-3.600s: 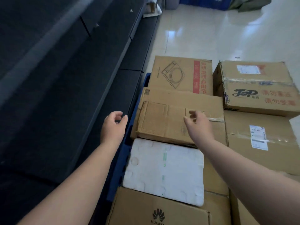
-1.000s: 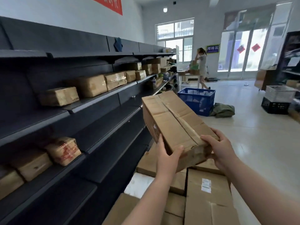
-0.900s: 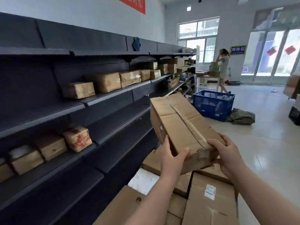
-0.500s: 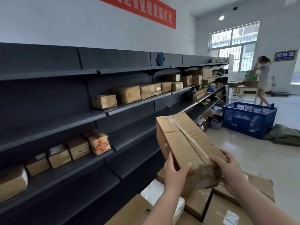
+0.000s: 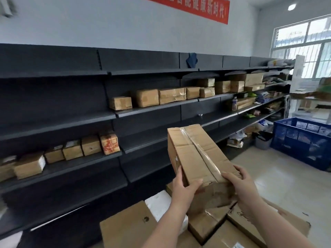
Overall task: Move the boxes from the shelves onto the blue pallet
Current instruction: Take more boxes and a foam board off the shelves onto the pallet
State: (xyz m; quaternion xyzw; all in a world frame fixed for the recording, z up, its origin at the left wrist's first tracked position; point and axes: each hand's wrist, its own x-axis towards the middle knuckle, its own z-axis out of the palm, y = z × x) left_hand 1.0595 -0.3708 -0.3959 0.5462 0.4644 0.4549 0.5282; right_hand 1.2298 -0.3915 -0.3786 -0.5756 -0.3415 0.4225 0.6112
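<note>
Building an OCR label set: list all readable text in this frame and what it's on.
"智能健康新时代": red banner on the wall, start cut off by the frame edge.
Huawei flower logo, no readable letters: box at the bottom.
Red print on shelf box: too blurred.
Dark print on the box under the right hand: unreadable.
Bottle label: too small.

The red banner [image 5: 189, 8] is cut off at the top edge. Stacked boxes [image 5: 129, 228] run off the bottom edge, hiding whatever they rest on. Far shelf clutter [image 5: 265, 99] blurs.
</note>
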